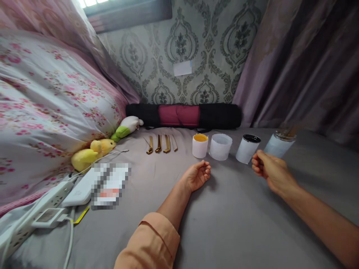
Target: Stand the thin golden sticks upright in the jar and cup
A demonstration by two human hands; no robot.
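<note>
My left hand (198, 176) rests on the grey sheet, its fingers curled in with nothing visible in them. It lies just in front of a white cup with a yellow inside (199, 148) and a wider whitish translucent cup (220, 148). Farther right, my right hand (270, 170) has its fingers pinched together; whatever they hold, if anything, is hidden. Those fingertips are close to a white-wrapped can with a black inside (245, 152). Behind this hand stands a pale-wrapped glass jar (279, 144), with blurred brownish contents at its mouth. Several bundles of thin gold-coloured bent pieces (158, 144) lie left of the cups.
A black and maroon roll-shaped bag (179, 115) lies along the wall. On the left are a yellow plush toy (91, 153), a white and green plush toy (129, 126), a power strip (42, 215), a white power bank (81, 188), cables and a pixelated item (110, 186).
</note>
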